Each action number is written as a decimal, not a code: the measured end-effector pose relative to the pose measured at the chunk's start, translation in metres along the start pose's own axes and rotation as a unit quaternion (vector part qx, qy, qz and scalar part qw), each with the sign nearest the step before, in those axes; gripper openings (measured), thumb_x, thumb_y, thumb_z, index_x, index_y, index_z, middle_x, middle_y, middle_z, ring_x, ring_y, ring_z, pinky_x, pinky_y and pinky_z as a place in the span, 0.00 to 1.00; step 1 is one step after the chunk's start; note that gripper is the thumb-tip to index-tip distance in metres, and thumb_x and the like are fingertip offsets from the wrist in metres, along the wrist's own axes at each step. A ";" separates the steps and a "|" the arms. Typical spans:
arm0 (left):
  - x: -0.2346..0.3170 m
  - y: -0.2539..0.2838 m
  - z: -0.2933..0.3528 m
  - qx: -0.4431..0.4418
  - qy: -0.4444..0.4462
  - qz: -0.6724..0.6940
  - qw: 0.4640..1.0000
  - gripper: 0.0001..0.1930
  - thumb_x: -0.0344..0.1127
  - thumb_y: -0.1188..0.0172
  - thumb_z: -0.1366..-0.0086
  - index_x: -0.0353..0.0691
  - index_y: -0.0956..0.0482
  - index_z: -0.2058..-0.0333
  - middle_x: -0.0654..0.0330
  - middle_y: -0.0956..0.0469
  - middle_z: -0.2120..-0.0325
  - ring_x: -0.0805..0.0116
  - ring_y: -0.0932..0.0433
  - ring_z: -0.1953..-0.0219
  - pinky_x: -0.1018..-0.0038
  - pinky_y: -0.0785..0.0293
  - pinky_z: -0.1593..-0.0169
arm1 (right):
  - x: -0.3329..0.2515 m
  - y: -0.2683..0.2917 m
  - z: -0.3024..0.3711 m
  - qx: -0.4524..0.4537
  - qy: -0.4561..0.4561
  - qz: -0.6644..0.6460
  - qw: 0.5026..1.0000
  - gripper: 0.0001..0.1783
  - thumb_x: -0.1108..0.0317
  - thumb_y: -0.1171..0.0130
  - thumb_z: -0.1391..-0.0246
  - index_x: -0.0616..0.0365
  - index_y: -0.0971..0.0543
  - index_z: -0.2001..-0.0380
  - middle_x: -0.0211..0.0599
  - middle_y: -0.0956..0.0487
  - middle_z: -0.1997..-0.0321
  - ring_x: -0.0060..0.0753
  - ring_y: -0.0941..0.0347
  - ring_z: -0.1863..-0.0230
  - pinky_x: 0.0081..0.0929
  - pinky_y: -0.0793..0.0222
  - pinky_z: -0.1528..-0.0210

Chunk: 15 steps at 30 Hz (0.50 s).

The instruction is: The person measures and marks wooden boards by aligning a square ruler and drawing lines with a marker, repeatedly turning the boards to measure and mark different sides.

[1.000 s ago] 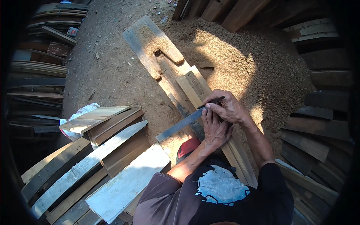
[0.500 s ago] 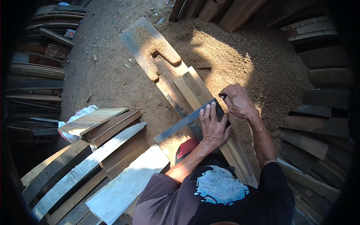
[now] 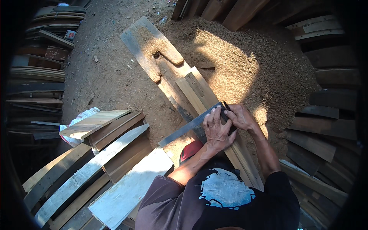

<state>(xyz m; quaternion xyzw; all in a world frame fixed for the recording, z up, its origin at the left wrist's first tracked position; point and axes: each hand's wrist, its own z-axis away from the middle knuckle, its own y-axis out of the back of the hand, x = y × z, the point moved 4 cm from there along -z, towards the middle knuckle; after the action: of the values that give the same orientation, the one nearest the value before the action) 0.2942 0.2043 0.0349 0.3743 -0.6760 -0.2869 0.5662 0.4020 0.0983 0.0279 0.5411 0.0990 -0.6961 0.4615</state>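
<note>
A try square lies across a pair of long pale timber pieces (image 3: 188,90), its grey metal blade (image 3: 184,130) reaching out to the left. My left hand (image 3: 218,132) grips the square near its dark stock, fingers pressed on the blade and the thumb at the stock's side. Close by on the right, my right hand (image 3: 241,118) pinches a thin dark pencil-like stick (image 3: 225,105), held at the square's right end against the timber. The upper timber has a rectangular slot (image 3: 196,87) cut in it. My right fingertips are partly hidden.
Beneath the timber runs a long plank bench (image 3: 132,36) with a notched wooden stop (image 3: 174,58). Wood shavings (image 3: 283,88) cover the ground at right. Stacked boards (image 3: 111,153) and a white-painted board (image 3: 130,188) stand at left; more planks (image 3: 314,130) line the right side.
My right hand has come down and left with the dark stick, from above the shavings to the square's end. My left hand stays on the square, its fingers slightly more bent.
</note>
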 end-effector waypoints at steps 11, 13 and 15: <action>0.000 0.001 -0.002 -0.007 -0.002 0.009 1.000 0.33 0.51 0.23 0.57 0.47 0.17 0.50 0.37 0.43 0.30 0.40 0.44 0.30 0.42 0.50 0.29 | 0.002 0.001 -0.002 0.003 -0.002 0.017 1.000 0.15 0.62 0.45 0.36 0.65 0.21 0.62 0.61 0.20 0.69 0.65 0.23 0.67 0.51 0.28 0.62; 0.000 0.001 -0.002 -0.010 -0.001 0.010 1.000 0.34 0.51 0.23 0.57 0.46 0.17 0.49 0.37 0.43 0.30 0.40 0.44 0.30 0.42 0.50 0.29 | -0.001 0.002 -0.002 0.004 -0.003 0.018 1.000 0.14 0.62 0.45 0.36 0.65 0.21 0.62 0.60 0.20 0.69 0.65 0.23 0.67 0.50 0.28 0.62; 0.000 0.001 -0.001 -0.009 -0.001 0.010 1.000 0.34 0.51 0.23 0.56 0.46 0.17 0.48 0.37 0.42 0.30 0.39 0.44 0.30 0.42 0.50 0.29 | -0.003 0.002 -0.001 0.004 -0.004 0.019 1.000 0.14 0.62 0.45 0.36 0.65 0.21 0.62 0.60 0.20 0.69 0.65 0.23 0.67 0.50 0.28 0.62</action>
<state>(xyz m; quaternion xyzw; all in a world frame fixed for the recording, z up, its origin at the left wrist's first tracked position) 0.2954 0.2047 0.0358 0.3625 -0.6776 -0.2878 0.5714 0.4047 0.0993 0.0305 0.5422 0.0838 -0.6897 0.4725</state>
